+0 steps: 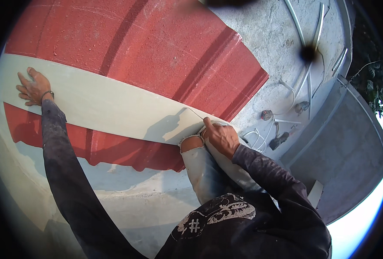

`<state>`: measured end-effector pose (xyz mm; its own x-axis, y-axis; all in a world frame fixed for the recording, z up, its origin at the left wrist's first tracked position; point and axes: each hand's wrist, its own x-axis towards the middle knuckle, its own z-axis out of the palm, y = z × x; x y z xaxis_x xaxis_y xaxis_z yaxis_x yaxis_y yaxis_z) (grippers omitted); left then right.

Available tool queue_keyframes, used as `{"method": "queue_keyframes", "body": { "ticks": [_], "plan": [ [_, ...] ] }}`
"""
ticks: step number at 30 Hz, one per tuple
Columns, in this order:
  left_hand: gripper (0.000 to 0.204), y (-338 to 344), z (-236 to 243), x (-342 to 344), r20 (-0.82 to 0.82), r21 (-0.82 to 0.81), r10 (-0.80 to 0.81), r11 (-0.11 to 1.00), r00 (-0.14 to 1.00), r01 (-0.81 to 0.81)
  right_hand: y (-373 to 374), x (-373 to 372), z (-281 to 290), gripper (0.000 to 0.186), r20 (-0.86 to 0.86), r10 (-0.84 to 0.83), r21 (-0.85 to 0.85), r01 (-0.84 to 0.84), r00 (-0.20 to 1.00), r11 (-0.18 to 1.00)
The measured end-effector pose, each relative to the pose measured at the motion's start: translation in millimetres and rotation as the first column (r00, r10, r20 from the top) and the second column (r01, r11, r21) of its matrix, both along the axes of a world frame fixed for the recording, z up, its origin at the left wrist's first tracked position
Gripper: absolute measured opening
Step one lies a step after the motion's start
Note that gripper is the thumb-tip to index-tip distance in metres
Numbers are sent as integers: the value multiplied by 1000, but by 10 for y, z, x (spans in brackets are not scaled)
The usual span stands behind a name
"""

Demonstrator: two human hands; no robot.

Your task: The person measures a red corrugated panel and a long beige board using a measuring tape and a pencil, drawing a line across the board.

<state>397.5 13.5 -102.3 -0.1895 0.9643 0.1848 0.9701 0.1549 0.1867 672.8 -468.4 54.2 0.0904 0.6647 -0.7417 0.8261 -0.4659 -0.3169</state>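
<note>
A long, pale cream panel (109, 97) lies across a red ribbed roofing sheet (165, 47), which shows on both sides of it. My left hand (35, 86) rests palm down near the panel's left end, fingers spread. Close to the other end, my right hand (222, 137) is closed around a thin, pointed tool (195, 113). Its tip comes down at or just above the panel's surface; I cannot tell if they touch. The tool's handle is hidden in my fist, and a shadow of hand and tool falls on the panel.
My knees in torn jeans (200, 159) are by the panel's right end. On the concrete floor (260, 47) to the right lie a red-and-grey tool (267, 115), a dark tool (279, 141), white cables (259, 140) and pale strips (303, 82). A grey wall (338, 151) curves beyond.
</note>
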Motion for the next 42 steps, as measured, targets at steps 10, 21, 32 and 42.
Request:
{"method": "queue_keyframes", "body": {
  "ticks": [10,21,32,42],
  "plan": [
    [61,-2020,179,826,99,-87,-188,977,977,197,-369,170,-92,25,79,-50,-209,65,996,976],
    [62,-3971,400,1324,75,-252,-132,957,988,147,-457,251,-359,31,-40,68,156,-61,997,986],
    [60,-4033,314,1302,63,-98,-131,986,989,137,-765,173,-550,26,-24,58,362,-45,998,931],
    [58,-4067,285,1348,68,-48,-118,991,991,121,-811,72,-878,21,95,74,539,-114,993,834]
  ]
}}
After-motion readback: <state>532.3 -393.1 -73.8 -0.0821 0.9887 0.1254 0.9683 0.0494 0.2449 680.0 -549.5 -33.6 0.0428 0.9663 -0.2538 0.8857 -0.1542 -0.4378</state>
